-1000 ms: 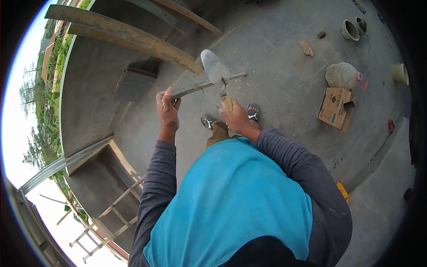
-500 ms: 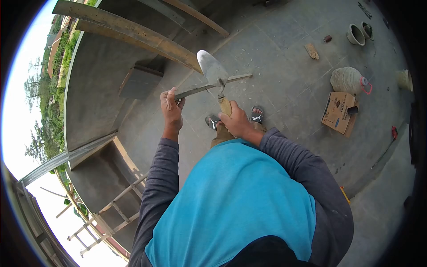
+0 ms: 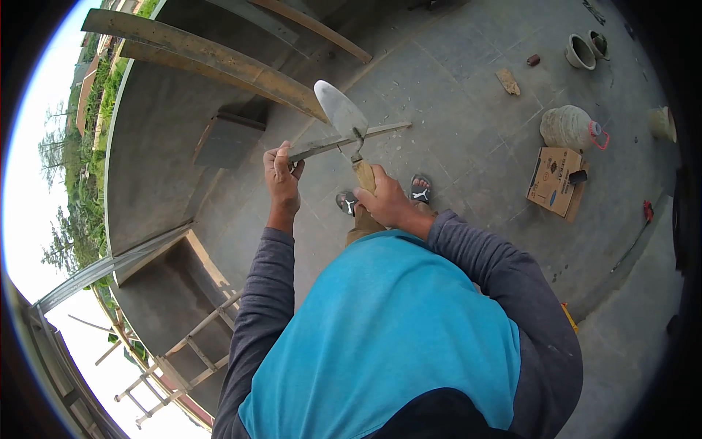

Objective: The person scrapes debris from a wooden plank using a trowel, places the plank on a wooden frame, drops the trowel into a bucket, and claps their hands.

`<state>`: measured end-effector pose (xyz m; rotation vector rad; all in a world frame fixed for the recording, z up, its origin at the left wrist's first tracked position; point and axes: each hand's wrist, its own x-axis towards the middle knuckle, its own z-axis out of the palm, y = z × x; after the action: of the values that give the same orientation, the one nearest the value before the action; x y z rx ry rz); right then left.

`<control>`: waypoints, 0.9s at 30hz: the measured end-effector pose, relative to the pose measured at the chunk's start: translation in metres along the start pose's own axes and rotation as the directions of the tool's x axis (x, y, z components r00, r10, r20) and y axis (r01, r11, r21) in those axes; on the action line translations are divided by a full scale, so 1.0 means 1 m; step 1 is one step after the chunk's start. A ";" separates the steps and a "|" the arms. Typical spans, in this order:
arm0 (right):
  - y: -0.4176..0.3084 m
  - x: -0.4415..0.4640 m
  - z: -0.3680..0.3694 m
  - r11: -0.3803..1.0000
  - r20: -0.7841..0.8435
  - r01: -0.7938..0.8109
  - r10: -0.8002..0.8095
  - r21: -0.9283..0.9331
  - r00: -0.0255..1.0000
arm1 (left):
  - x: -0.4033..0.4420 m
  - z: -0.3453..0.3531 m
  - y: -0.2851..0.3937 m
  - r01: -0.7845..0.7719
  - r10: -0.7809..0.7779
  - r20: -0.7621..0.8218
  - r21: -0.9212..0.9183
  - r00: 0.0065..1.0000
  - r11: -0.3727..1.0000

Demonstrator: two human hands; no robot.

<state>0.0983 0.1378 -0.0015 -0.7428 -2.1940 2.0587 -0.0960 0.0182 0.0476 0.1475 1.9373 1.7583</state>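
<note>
My right hand is wrapped round the wooden handle of a trowel, whose pale metal blade points up and away from me. Behind the blade runs a long, narrow strip, greyish and straight-edged. My left hand grips its left end between thumb and fingers, while the far end reaches out to the right over the floor. The trowel's neck crosses in front of the strip; whether they touch I cannot tell.
Wooden planks slant in at upper left. A ladder stands at lower left. On the right are a cardboard box, a large plastic bottle, a bucket and a broken wood piece. My sandalled foot is on the grey floor.
The trowel and my right hand have shifted slightly left along the strip. My left hand keeps its hold on the strip's end. The view has turned a little.
</note>
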 end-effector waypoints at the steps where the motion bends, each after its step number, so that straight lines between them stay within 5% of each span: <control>1: 0.000 0.000 0.005 0.995 -0.057 -0.040 0.046 0.092 0.997 | -0.002 -0.001 -0.001 0.007 -0.007 0.001 -0.004 1.000 1.000; 3: 0.000 -0.001 0.006 0.980 -0.109 -0.079 0.100 0.185 0.989 | -0.001 0.001 -0.004 -0.001 0.001 -0.011 0.005 1.000 1.000; 5: -0.003 0.003 -0.004 0.988 0.185 -0.151 0.142 0.038 0.972 | -0.001 0.004 -0.004 -0.013 0.013 -0.007 0.022 1.000 1.000; 8: -0.021 -0.006 -0.002 0.987 -0.038 -0.007 0.013 0.161 0.999 | 0.000 0.005 0.002 0.013 -0.012 0.021 -0.008 1.000 1.000; 14: -0.028 -0.006 -0.004 0.997 0.090 0.039 -0.044 0.063 0.995 | 0.005 0.006 -0.001 -0.023 0.023 -0.004 -0.014 1.000 1.000; 18: -0.044 -0.012 -0.006 0.972 -0.057 0.072 -0.061 0.222 0.997 | 0.003 0.002 0.001 0.015 -0.015 0.084 -0.004 0.996 1.000; 20: -0.050 -0.008 -0.016 0.952 0.324 -0.216 0.138 0.218 0.936 | 0.003 0.002 0.002 0.003 0.000 0.156 -0.018 0.988 1.000; 21: -0.049 -0.012 -0.013 0.950 0.319 -0.218 0.140 0.225 0.937 | 0.000 0.001 0.003 0.005 -0.003 0.151 -0.018 0.989 1.000; 23: -0.046 -0.017 -0.007 0.970 0.041 0.067 -0.079 0.235 0.996 | 0.004 0.004 0.005 -0.002 0.005 0.147 -0.024 0.989 1.000; 27: -0.050 -0.016 -0.008 0.969 0.061 0.041 -0.058 0.242 0.996 | 0.002 0.001 -0.001 -0.026 0.033 0.169 -0.041 0.985 0.999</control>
<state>0.0995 0.1389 0.0517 -0.5962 -1.9214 2.3006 -0.0973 0.0200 0.0460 0.3039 1.7871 1.7414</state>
